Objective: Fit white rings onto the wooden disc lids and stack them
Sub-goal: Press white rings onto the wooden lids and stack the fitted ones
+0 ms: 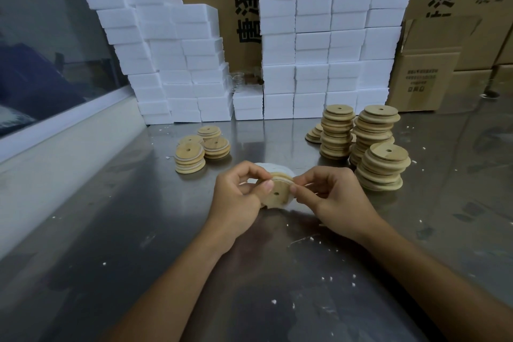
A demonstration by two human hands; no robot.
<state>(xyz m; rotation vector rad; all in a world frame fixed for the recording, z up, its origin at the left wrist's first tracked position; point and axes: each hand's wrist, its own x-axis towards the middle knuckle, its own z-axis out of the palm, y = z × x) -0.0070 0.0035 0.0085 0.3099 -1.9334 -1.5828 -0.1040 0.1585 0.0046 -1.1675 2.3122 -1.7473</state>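
You hold one wooden disc lid (276,193) just above the steel tabletop (138,230), near its middle. Both hands are clamped on the lid: your left hand (238,197) pinches its left edge, thumb across the face, and your right hand (333,197) pinches the right edge. The lid is tilted toward you, its centre hole showing, likely so you can work the white ring (288,179) around the rim; the ring shows as a pale band at the top right edge.

Behind your hands lies a pale heap, probably spare rings; their number cannot be told. Left of centre stand four short stacks of lids (190,158), seemingly the ringed ones. To the right stand three tall stacks (381,166) and one low one behind, apparently awaiting rings. White foam blocks (311,78) and cardboard boxes (424,80) line the back.
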